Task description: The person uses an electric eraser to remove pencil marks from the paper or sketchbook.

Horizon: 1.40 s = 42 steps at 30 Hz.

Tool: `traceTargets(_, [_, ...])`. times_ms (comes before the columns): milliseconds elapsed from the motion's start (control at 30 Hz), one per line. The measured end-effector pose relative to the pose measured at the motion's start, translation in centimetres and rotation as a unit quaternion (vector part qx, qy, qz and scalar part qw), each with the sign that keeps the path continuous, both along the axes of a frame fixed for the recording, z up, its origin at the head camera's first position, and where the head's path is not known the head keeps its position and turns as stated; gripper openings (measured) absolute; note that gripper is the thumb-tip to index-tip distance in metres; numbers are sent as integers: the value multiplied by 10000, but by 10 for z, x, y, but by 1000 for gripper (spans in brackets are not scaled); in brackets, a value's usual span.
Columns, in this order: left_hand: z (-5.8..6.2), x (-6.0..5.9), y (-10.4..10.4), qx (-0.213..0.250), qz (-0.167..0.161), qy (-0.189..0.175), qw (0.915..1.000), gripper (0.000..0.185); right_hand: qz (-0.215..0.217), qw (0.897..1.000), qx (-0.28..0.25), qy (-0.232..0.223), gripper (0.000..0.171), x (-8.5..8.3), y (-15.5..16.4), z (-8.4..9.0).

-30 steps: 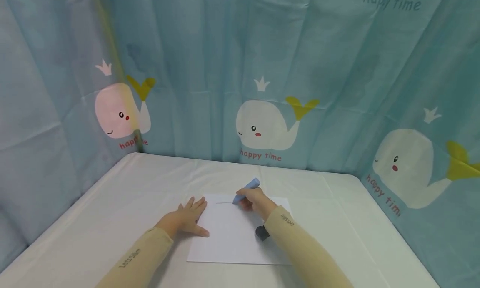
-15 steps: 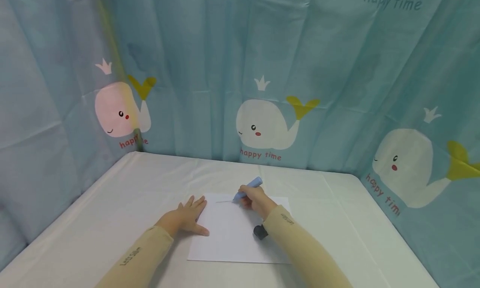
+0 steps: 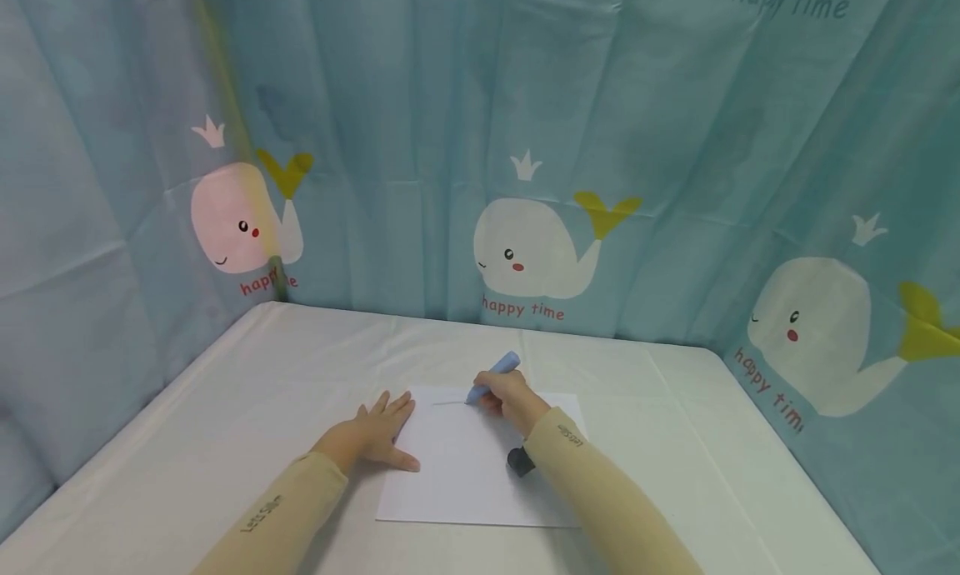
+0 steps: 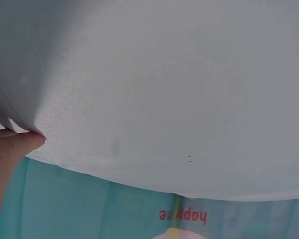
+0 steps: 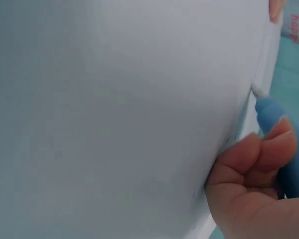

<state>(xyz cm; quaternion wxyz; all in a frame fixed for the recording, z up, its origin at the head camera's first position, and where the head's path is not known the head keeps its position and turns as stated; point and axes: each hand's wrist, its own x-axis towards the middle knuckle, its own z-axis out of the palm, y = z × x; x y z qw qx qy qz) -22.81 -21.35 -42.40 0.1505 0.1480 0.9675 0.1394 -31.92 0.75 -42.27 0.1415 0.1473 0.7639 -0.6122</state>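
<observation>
nearest to us, two arms in tan sleeves reach onto a white worktop [image 3: 225, 392] where a sheet of white paper [image 3: 465, 475] lies, with a small dark object [image 3: 519, 462] beside the right wrist. our left hand [image 3: 371, 437] rests flat with fingers spread on the paper's left edge, while our right hand [image 3: 510, 398] grips a blue marker [image 3: 491, 377], its tip touching the paper at the end of a faint line [image 3: 448, 403]. beyond the worktop hangs a teal curtain [image 3: 675, 142] printed with white whales.

Whale-print curtain [image 3: 540, 142] behind white table [image 3: 225, 408]
</observation>
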Motion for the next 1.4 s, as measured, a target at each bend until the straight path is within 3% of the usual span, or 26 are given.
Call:
traceTargets(467, [-3, -2, 0, -75, -18, 8, 10000, 107, 158, 9998, -114, 20, 24, 2, 1, 1])
traceTargets(933, [-4, -2, -2, -3, -12, -56, 10000, 110, 141, 9999, -79, 38, 49, 4, 0, 0])
traceTargets(1200, [-3, -2, -1, 6, 22, -116, 9999, 111, 27, 9977, -672, 92, 38, 3, 2, -2])
traceTargets(1400, [0, -2, 0, -13, 51, -146, 9999, 111, 87, 9985, -520, 118, 39, 4, 4, -1])
